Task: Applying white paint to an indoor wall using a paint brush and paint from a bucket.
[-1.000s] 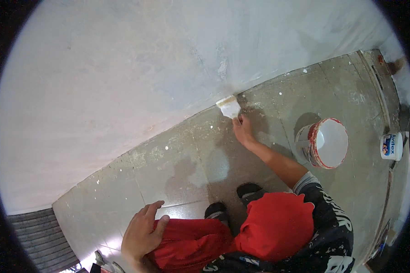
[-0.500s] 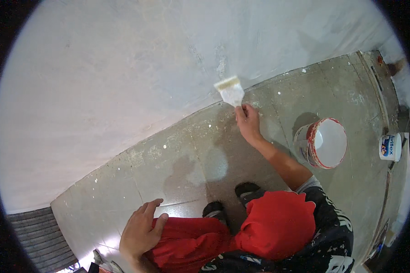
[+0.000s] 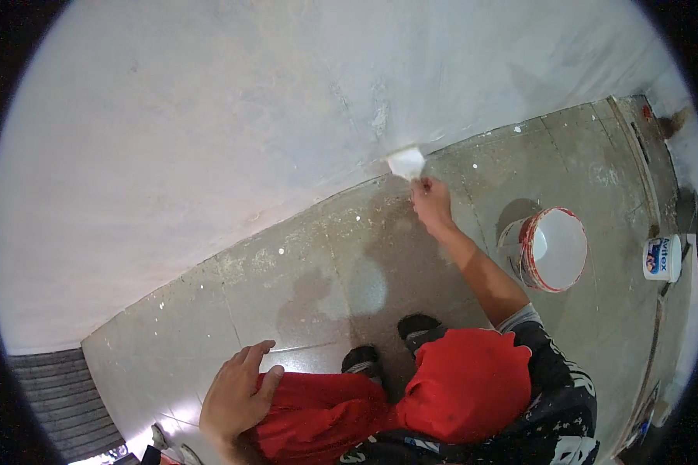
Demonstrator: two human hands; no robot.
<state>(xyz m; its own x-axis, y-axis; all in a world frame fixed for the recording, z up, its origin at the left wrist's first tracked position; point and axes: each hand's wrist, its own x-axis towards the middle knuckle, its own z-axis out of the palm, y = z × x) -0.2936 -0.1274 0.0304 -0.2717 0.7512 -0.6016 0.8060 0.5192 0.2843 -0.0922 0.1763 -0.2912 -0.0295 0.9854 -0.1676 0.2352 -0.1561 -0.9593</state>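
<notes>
My right hand (image 3: pixel 432 204) is closed round the handle of a wide, flat white paintbrush (image 3: pixel 407 163). The brush's bristle end meets the foot of the pale, patchy wall (image 3: pixel 233 132), just above where it joins the floor. Near my bent knee in red trousers, my left hand (image 3: pixel 235 394) holds nothing, its fingers stretched out and the thumb apart. To the right of my right forearm stands a white bucket (image 3: pixel 528 252) with red on its side and rim; its inside looks white.
A smaller white tub (image 3: pixel 662 258) with a blue label sits farther right, beside a raised floor strip. Grey tiles (image 3: pixel 287 287) with white spatters lie under my feet. At the lower left is a dark ribbed mat (image 3: pixel 62 403), with a pair of shoes (image 3: pixel 171 446) nearby.
My right hand has shifted the brush slightly right and down along the wall's foot. The brush appears more foreshortened now. My left hand keeps nearly the same place.
</notes>
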